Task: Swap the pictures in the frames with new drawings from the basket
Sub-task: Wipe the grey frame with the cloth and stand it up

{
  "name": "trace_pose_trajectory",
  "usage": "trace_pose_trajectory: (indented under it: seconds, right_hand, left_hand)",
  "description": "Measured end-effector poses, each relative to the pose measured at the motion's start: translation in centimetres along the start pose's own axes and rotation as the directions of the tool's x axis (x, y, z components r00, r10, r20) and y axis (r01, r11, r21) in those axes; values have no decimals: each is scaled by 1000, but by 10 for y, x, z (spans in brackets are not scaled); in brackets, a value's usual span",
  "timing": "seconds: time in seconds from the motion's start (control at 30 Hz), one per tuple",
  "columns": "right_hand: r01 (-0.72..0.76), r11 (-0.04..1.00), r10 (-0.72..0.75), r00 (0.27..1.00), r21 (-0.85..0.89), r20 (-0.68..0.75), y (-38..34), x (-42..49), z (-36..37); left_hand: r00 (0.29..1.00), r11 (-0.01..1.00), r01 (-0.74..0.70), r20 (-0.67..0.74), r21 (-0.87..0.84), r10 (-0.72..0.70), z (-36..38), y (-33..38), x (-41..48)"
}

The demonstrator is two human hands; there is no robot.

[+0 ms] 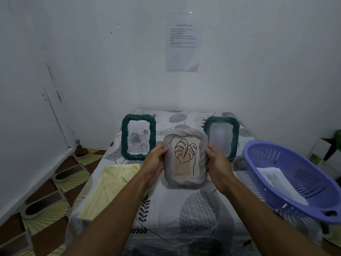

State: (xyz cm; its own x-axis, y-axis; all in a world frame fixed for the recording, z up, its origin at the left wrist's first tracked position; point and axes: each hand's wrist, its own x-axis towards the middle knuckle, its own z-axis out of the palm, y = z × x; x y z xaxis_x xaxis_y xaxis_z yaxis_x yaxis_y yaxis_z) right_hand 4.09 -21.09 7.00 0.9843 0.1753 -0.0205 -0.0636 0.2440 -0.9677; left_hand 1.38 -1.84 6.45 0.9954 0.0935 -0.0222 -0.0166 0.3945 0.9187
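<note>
Nothing here can actually be read. The only lettering is on the white-painted back wall, where a white rectangular sheet of paper is stuck flat. It has a short centred heading in dark print near its top and several lines of smaller print beneath (all too small and blurred to make out a single word). Its lower half is blank. The white paper sheets lying in the lilac slotted plastic basket carry a faint grey print, too dim to tell whether any of it is writing.
</note>
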Motion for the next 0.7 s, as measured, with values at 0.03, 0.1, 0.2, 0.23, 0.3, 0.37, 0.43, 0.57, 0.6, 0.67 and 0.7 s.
trace_pose_trajectory:
  seconds: [0.03,0.1,0.2,0.23,0.3,0.37,0.43,0.57,0.6,0.67,0.7]
  right_hand:
    - [3,997,-5,999,-83,-33,5,6,-2]
    - [30,946,-64,994,-324,-93,19,14,-9]
    - [175,705,-255,967,-687,-15,44,14,-25]
    - [223,603,-284,957,-766,56,54,13,-32]
    - [298,389,-292,937,-872,190,72,11,-43]
    - [349,222,-304,912,-911,276,83,11,-48]
    - [361,157,-326,897,-919,297,85,10,-45]
    - [346,4,-372,871,-938,320,86,8,-39]
    - [334,-8,-377,872,-943,312,87,8,-39]
    - [317,-22,-384,873,-948,300,88,8,-39]
    - [310,-29,-385,874,-950,297,89,9,-39]
  left_hand:
    - [1000,1000,-10,-4,20,10,-1,1,7]
    - [999,997,-29,-17,76,30,-3,3,20]
    - [998,993,-59,-25,101,62,-5,6,40]
    - [997,992,-63,-31,112,66,-5,7,46]
    - [997,989,-71,-29,133,75,-5,9,57]
    - [996,985,-74,-32,156,80,-5,9,67]
    - [996,982,-68,-49,176,78,-3,8,76]
    - [994,975,-55,-80,214,73,-3,4,93]
    - [994,976,-54,-85,210,73,-3,3,97]
    - [992,978,-48,-102,201,69,-2,2,102]
    - [992,980,-44,-108,193,65,-2,2,105]
